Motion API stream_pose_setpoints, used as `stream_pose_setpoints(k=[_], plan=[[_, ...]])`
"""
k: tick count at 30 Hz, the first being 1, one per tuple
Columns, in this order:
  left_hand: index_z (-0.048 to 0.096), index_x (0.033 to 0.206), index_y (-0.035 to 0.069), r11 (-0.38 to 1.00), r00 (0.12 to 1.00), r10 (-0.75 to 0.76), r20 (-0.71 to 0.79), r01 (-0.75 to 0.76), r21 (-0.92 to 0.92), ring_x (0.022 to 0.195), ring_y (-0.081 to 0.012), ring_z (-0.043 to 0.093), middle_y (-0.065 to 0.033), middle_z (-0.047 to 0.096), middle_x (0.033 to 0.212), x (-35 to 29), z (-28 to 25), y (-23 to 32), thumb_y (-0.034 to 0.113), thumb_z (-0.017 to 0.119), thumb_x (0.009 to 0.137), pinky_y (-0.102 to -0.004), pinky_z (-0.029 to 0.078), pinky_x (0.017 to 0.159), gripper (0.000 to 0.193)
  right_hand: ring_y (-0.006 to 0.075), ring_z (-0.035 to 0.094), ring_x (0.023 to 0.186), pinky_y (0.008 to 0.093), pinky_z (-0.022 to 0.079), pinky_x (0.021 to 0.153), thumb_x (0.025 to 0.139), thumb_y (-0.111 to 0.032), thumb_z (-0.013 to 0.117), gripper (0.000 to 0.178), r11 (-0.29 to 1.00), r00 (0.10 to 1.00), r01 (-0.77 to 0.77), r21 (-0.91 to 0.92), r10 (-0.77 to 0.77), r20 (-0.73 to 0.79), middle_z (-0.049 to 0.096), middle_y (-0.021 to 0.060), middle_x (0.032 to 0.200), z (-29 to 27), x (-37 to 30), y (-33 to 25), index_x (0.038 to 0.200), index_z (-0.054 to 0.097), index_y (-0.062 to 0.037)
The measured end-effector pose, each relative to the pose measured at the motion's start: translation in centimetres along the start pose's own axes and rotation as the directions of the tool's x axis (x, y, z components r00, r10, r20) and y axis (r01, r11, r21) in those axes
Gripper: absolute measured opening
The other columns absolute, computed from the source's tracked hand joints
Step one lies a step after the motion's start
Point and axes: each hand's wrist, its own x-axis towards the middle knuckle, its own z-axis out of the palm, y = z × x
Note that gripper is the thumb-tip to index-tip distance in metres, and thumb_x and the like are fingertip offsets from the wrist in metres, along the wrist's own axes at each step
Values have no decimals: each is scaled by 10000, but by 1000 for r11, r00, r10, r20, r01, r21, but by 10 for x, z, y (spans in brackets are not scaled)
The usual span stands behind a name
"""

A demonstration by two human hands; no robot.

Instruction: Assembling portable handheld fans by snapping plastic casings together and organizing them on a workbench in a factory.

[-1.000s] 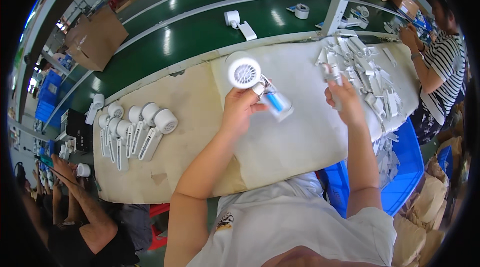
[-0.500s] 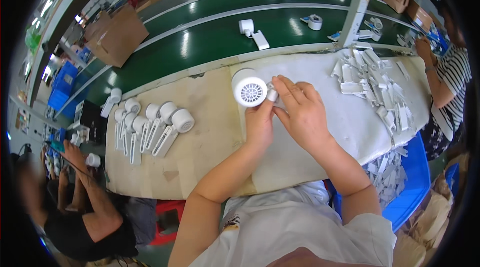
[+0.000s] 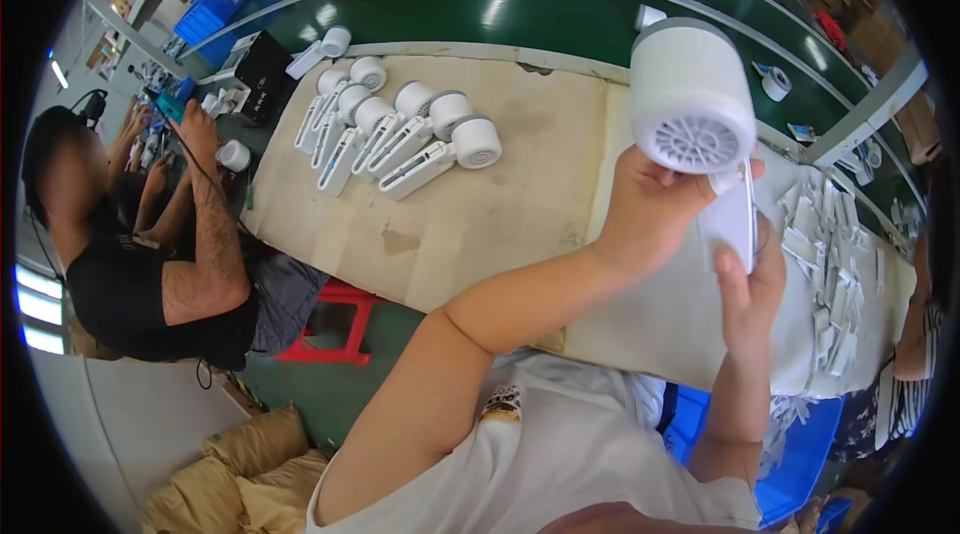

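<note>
I hold a white handheld fan (image 3: 692,99) up over the table, close to the camera, its round slotted grille facing me. My left hand (image 3: 652,209) is closed around the neck beneath the barrel-shaped head. The fan's handle (image 3: 728,224) points down, and my right hand (image 3: 752,284) grips it, thumb on the near face and fingers behind. Parts of both hands' fingers are hidden by the fan. On the left half of the table lie several similar fans (image 3: 478,142) in a loose row, heads away from me and handles toward me.
Loose white plastic parts (image 3: 825,264) are heaped at the table's right. A blue bin (image 3: 800,454) with more parts stands below. Past the table runs a green conveyor (image 3: 570,19). At left a co-worker (image 3: 165,274) holds a teal tool; another person (image 3: 915,334) shows at right.
My view has swung left. The fan has come up nearer the camera and its handle now shows. My right hand has shifted from the neck joint down to the handle.
</note>
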Motion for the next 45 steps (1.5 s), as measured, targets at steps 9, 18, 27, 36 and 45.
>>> stream_pose_setpoints(k=[9, 18, 27, 36, 45], plan=[[467, 1178, -21, 996, 994, 0, -106, 10, 92, 1006, -308, 602, -173, 588, 1091, -6, -25, 8, 35, 642, 802, -417, 500, 873, 419, 82, 416, 686, 224, 354, 600, 850, -357, 591, 347, 935, 982, -177, 308, 147, 120, 488, 7, 762, 26, 3, 26, 881, 525, -18], [432, 1207, 29, 958, 950, 237, -203, -194, 209, 1010, -314, 591, -152, 568, 1133, -9, -16, 36, 175, 607, 845, -454, 505, 850, 428, 182, 455, 565, 304, 379, 522, 754, -299, 707, 309, 940, 972, 216, 265, -232, 29, 476, 46, 623, 52, 32, 7, 729, 560, -29], [465, 1150, 3, 957, 983, 84, -163, -35, 286, 934, -266, 611, -112, 587, 1005, 1, -30, 32, 67, 588, 829, -432, 513, 852, 349, 275, 473, 470, 370, 361, 439, 712, -324, 725, 361, 886, 880, 411, 213, -447, 160, 461, 101, 551, 47, 30, 54, 598, 513, -55], [571, 970, 57, -464, 920, -348, 182, -337, 819, 852, -327, 551, -135, 560, 942, -20, -144, 117, 47, 711, 608, -384, 462, 690, 388, 277, 596, 804, 351, 483, 712, 811, -143, 605, 110, 904, 983, 27, -428, 53, 175, 626, 118, 877, -61, 144, 188, 864, 623, -48], [537, 954, 6, -501, 991, -126, 49, -106, 859, 916, -343, 511, -184, 517, 1016, -14, -149, 121, -27, 620, 579, -398, 426, 794, 386, 358, 562, 1062, 378, 443, 899, 754, -556, 584, 809, 452, 849, -497, -741, 429, -308, 552, 220, 1187, -77, 328, 353, 1300, 378, 4]])
